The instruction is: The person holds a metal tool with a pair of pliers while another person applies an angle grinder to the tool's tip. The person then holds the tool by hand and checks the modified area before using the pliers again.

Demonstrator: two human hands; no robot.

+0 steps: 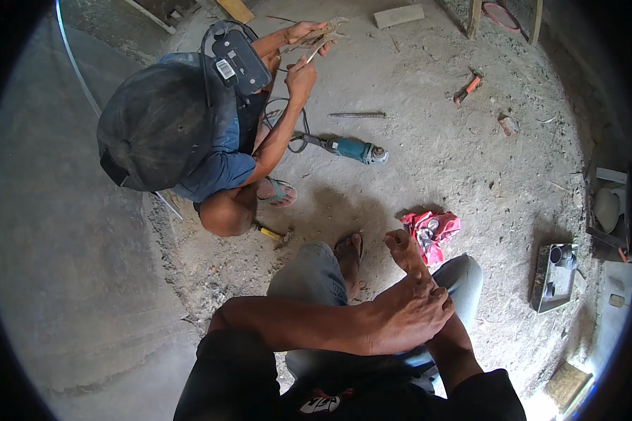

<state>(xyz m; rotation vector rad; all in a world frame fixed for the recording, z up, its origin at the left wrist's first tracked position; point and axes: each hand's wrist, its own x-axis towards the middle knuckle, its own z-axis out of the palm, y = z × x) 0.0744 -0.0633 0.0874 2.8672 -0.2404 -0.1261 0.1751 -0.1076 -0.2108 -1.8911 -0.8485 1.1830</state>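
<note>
My left forearm crosses in front of me, and my left hand [413, 309] is wrapped round my right wrist, over my knees. Beyond it my right hand [404, 249] is raised with its fingers curled in; nothing shows in them. Just past that hand a crumpled red and white plastic bag [434, 231] lies on the ground. At the upper left a co-worker in a dark cap [154, 126] squats and holds a pincer-like metal tool [336, 29] in both hands. A teal corded angle grinder [358, 149] rests near the co-worker's knees.
A long drill bit [358, 114] lies beyond the grinder. A yellow-handled hammer [274, 234] is by the co-worker's foot, and an orange-handled hammer [468, 88] lies farther right. On the right stands a grey tray [556, 302] with dark pipe fittings. A concrete wall [63, 245] rises on the left.
</note>
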